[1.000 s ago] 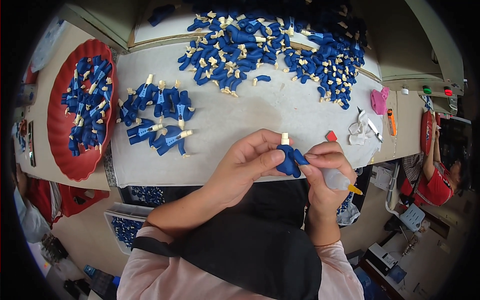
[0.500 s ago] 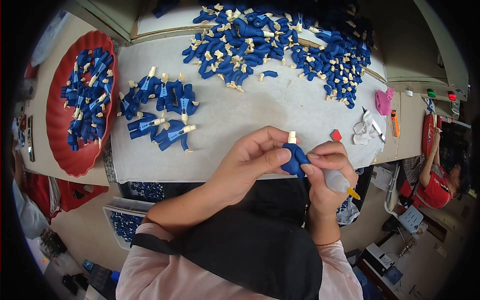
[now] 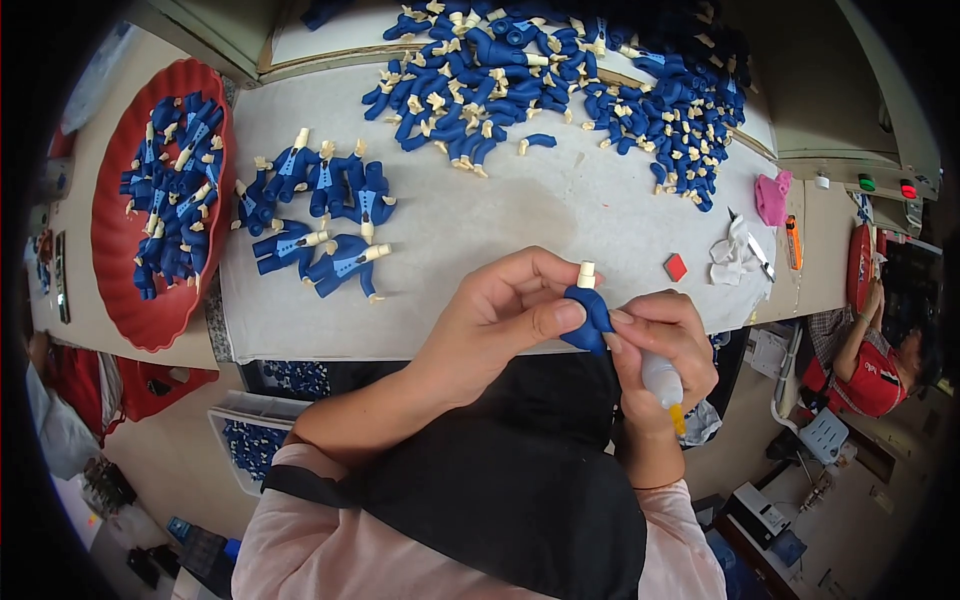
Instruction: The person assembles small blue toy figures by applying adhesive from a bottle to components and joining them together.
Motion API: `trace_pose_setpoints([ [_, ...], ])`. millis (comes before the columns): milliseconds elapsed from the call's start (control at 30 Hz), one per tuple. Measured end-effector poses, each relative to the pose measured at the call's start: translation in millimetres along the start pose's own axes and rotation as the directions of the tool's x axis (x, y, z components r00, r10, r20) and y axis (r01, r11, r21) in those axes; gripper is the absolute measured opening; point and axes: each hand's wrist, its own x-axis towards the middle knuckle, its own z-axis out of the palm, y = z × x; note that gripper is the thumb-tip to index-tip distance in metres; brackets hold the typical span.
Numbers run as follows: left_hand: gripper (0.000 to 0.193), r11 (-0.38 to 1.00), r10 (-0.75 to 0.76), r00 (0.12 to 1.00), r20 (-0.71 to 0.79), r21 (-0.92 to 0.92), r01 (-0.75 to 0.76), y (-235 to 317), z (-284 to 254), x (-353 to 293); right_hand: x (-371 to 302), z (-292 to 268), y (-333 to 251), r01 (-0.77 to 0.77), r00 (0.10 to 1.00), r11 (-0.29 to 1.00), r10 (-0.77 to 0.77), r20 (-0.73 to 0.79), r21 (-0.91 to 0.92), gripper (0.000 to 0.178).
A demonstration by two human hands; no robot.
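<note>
Close to the front edge of the table, my left hand (image 3: 492, 315) grips a blue figurine body (image 3: 586, 322) upright, its cream neck peg on top. The thumb and fingertips of my right hand (image 3: 672, 335) pinch that body's right side, where a blue arm seems to be; the fingers partly cover it. Tucked in the same palm is a translucent squeeze bottle (image 3: 660, 379), its yellow nozzle angled down toward my wrist. Left of my hands lie several assembled figurine bodies (image 3: 345, 262) with pale blue fronts and cream hands.
Loose blue arms (image 3: 430, 115) and smaller parts (image 3: 690, 130) are heaped at the back. A scalloped red tray (image 3: 120, 290) of bodies stands left. On the right are a red block (image 3: 675, 267), white tissue (image 3: 730, 258), pink cloth (image 3: 771, 200) and orange cutter (image 3: 794, 243). A co-worker (image 3: 875, 365) sits far right.
The squeeze bottle has swung in my right palm, its nozzle going from lower right to nearly straight down. My right fingers have shifted slightly on the figurine's side, while my left grip stays.
</note>
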Motion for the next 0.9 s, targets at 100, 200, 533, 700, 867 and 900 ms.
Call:
trace_pose_setpoints([
  [100,0.019,0.993,0.074,0.997,-0.018,0.090,-0.072,1,0,-1,2,0,5,0.088,0.996,0.996,-0.088,-0.002,-0.018,0.018],
  [200,0.018,0.989,0.072,0.997,-0.004,0.127,-0.071,0,0,-1,1,-2,8,0.187,0.982,0.981,-0.188,-0.003,-0.051,0.022],
  [533,0.033,0.974,0.068,0.998,-0.008,0.216,-0.065,-6,-2,-1,2,-6,4,0.317,0.948,0.923,-0.314,0.051,-0.220,0.025],
  [700,0.042,0.946,0.220,0.975,0.037,0.234,-0.222,-10,2,-2,-1,-5,3,0.355,0.934,0.886,-0.345,0.088,-0.299,0.025],
  [867,0.036,0.988,0.089,0.996,0.026,0.126,-0.092,-9,3,-2,-3,-4,-1,0.391,0.920,0.856,-0.369,0.129,-0.338,0.024],
  [900,0.036,0.988,0.087,0.996,0.025,0.128,-0.090,-9,4,-2,-3,-4,-2,0.380,0.925,0.858,-0.356,0.133,-0.346,0.022],
])
